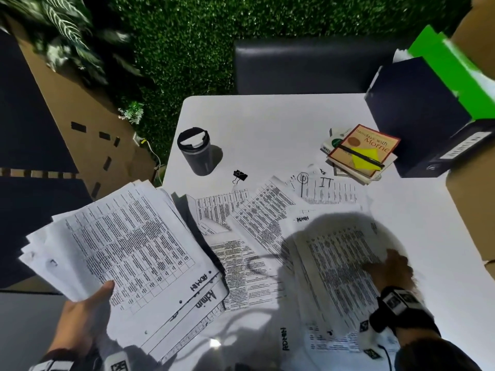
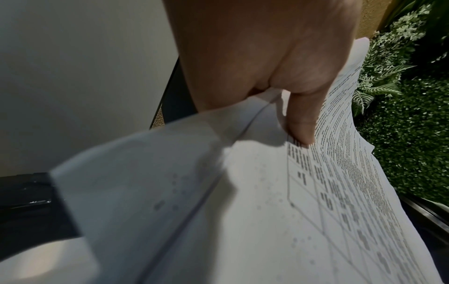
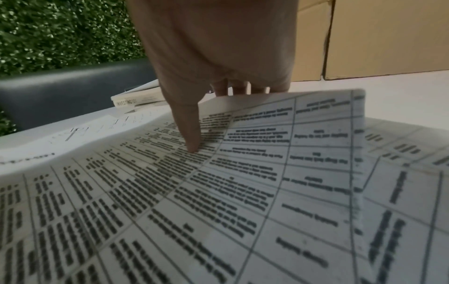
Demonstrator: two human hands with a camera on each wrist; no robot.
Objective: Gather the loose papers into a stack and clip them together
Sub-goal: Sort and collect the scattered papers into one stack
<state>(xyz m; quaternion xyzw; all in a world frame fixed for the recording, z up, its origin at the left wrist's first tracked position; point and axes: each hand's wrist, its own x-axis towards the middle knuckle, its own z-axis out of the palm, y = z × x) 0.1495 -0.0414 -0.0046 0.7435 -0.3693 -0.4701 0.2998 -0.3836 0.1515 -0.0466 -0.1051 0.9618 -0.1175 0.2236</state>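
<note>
1. My left hand (image 1: 80,314) holds the gathered bundle of white printed sheets (image 1: 120,250) up over the table's near-left corner: thumb on top near the bundle's near edge, fingers hidden beneath. The edges are fanned, not squared.
2. My right hand (image 1: 388,269) is on the top loose white printed table sheet (image 1: 337,263) at near right. The thumb presses down on the print and the fingers curl under the sheet's raised far edge, pinching it.
3. More loose white sheets (image 1: 254,210) lie overlapped between my hands, spreading toward the far right.
4. Key relation: the pinched sheet lies to the right of the bundle, well apart from it, its long axis running roughly near-to-far. The right hand is the nearer one; I judge it must carry the sheet leftward onto the bundle.
5. The small black binder clip (image 1: 240,175) sits on the white table (image 1: 281,121), beyond the papers, near the dark lidded travel cup (image 1: 197,151). Not yet needed.
</note>
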